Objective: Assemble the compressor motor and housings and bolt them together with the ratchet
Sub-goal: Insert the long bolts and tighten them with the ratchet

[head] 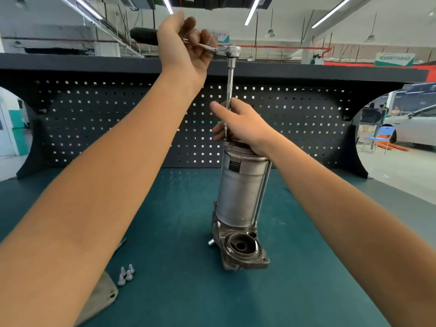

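Near the middle of the bench, set toward its back edge, the compressor stands on end: the cylindrical motor housing is upright on the cast lower housing, whose flanged port faces the person. Stood like this, its weight likely keeps the joint faces seated, and the top is free for the tool.

A long through bolt runs up the right side of the cylinder, from the lower casting toward the top cap.

The left hand is wrapped tight around the ratchet just behind its head, with the black grip sticking out past the wrist. That grip so close to the head suggests quick, light turning, not a hard final pull.

From the ratchet head a slim extension bar drops straight down to the top of the assembly. The right hand is curled loosely round the bar's lower part, thumb out, resting on the cap. It seems to be there to keep the bar plumb and the socket on the bolt head, which the hand hides.

Toward the front left corner lies a small cluster of loose bolts, and just beside them a flat grey cover plate half under the left forearm. Both are probably kept within reach for a later step, so bolting looks unfinished.
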